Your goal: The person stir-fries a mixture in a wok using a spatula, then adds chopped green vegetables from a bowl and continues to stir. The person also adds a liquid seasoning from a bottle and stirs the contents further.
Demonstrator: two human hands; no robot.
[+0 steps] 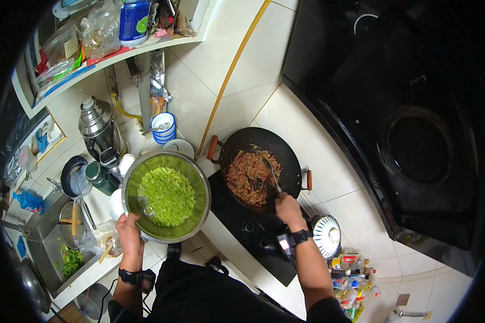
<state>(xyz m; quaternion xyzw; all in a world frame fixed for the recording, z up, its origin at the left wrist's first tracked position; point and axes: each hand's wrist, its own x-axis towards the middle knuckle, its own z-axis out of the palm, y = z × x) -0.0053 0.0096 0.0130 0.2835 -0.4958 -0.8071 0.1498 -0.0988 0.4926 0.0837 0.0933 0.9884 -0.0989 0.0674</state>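
My left hand [130, 234] grips the near left rim of a stainless steel bowl [204, 194], held up beside the stove. Chopped green vegetable [169, 196] fills the bowl's bottom in a loose heap. My right hand [289, 210] is closed around the handle of a metal cooking utensil [274, 174]; its far end reaches into the wok, partly covered by food. The black wok [289, 157] has two wooden-gripped handles and sits on the black cooktop [236, 218]. Browned minced food [250, 177], probably ground meat, lies spread in the wok.
A black range hood [347, 121] overhangs the right side. At left are a steel thermos jug [97, 125], a green flask [101, 177], stacked bowls [163, 129] and a sink [44, 242] with leafy greens [72, 260]. Several condiment bottles [349, 278] stand lower right.
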